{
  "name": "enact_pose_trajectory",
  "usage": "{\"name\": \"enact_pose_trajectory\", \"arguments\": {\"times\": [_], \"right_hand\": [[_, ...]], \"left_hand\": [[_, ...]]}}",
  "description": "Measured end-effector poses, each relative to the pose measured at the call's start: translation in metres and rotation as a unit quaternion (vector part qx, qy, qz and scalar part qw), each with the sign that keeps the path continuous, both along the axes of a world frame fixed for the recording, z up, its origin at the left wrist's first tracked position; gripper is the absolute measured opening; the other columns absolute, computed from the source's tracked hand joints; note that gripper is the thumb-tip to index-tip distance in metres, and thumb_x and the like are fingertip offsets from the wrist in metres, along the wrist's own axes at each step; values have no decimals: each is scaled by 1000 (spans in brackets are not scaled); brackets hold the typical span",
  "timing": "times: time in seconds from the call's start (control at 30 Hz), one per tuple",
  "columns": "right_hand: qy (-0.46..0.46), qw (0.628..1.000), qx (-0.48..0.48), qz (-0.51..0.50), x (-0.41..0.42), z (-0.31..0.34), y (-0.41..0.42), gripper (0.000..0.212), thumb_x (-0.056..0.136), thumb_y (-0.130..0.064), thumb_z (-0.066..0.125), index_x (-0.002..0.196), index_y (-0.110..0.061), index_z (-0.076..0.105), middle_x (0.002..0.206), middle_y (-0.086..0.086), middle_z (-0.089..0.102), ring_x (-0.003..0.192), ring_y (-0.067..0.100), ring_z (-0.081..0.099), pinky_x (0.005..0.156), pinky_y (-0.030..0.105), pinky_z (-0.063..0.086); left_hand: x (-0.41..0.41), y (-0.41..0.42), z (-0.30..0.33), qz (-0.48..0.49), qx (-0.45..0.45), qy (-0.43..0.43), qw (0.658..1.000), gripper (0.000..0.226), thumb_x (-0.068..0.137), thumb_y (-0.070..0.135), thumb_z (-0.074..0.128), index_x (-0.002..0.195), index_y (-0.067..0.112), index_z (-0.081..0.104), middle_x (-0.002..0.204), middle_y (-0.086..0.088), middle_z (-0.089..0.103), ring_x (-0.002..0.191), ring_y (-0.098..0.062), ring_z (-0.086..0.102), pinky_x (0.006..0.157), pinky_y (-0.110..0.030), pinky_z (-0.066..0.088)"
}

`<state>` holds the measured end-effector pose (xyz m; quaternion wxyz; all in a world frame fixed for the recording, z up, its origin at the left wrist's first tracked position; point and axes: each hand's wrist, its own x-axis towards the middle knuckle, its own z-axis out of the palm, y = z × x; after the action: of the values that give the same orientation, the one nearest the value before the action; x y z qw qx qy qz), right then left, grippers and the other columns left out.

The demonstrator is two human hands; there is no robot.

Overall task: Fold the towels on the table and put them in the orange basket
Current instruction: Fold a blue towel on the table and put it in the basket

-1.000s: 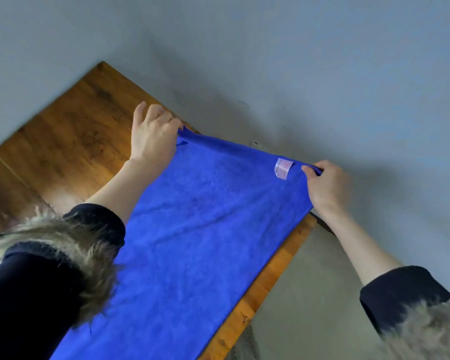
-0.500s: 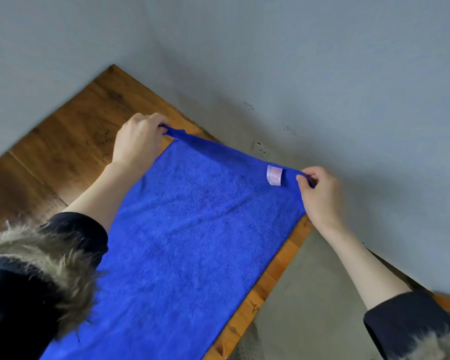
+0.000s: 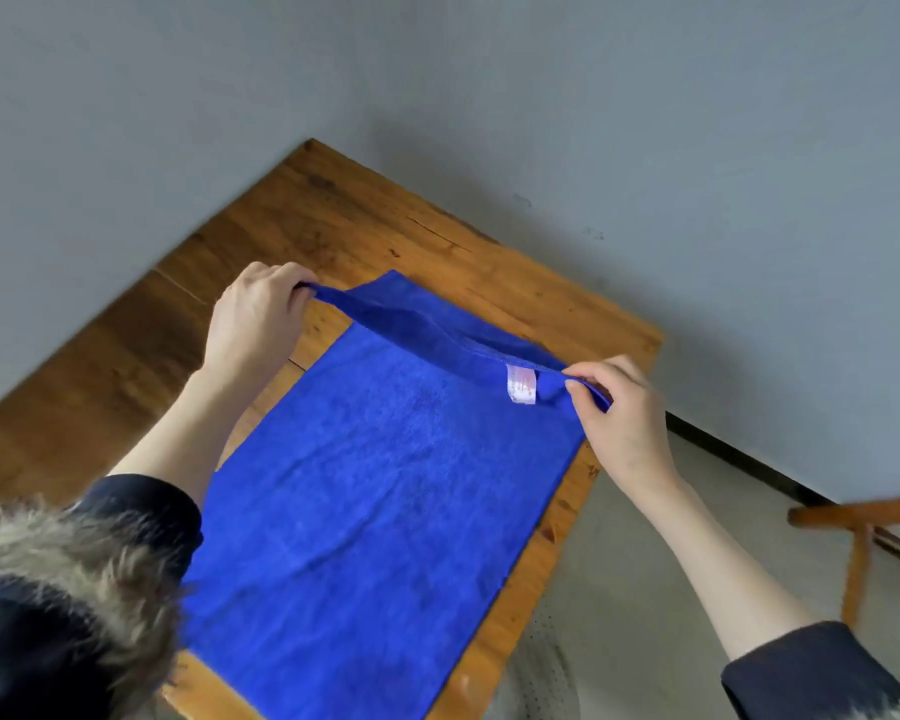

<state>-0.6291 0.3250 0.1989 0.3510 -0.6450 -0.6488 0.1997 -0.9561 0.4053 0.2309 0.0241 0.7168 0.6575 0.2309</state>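
Blue towel (image 3: 385,485) lifted at its far edge over the wooden table (image 3: 333,215).
Left hand (image 3: 253,324) pinches the ten-o'clock corner, right hand (image 3: 619,407) the two-o'clock corner beside the label (image 3: 520,384); wooden chair (image 3: 863,527) at four o'clock.

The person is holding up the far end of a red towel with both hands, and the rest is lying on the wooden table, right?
Nearly, but the colour is wrong. The towel is blue, not red, as the head view shows. The rest holds: the left hand and the right hand each pinch a far corner and lift that end, while the rest lies on the wooden table.
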Motion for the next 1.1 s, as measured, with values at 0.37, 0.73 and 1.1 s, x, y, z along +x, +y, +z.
{"name": "enact_pose_trajectory", "arguments": {"times": [0.37,0.73,1.1], "right_hand": [[-35,997,7,62,-117,30,-153,7,81,2,61,83,-5,63,81,3,56,66,8,47,60,20,43],[-211,913,-220,271,-179,-52,-254,22,94,-25,47,107,-14,60,108,1,54,103,20,49,87,31,40],[-305,877,-327,173,-185,-94,-238,73,91,-53,42,148,-31,2,157,5,-14,144,25,-8,115,46,8]], "left_hand": [[-112,-144,11,-65,-25,17,997,16,90,4,54,100,7,67,98,-11,67,96,-31,56,75,-42,48],[-175,-245,-70,49,-255,57,964,24,86,3,57,107,8,67,121,-14,57,111,-37,47,88,-47,44],[-136,-274,-118,-75,-303,110,943,65,72,24,78,132,15,53,143,-21,40,128,-44,40,93,-55,41]]}}
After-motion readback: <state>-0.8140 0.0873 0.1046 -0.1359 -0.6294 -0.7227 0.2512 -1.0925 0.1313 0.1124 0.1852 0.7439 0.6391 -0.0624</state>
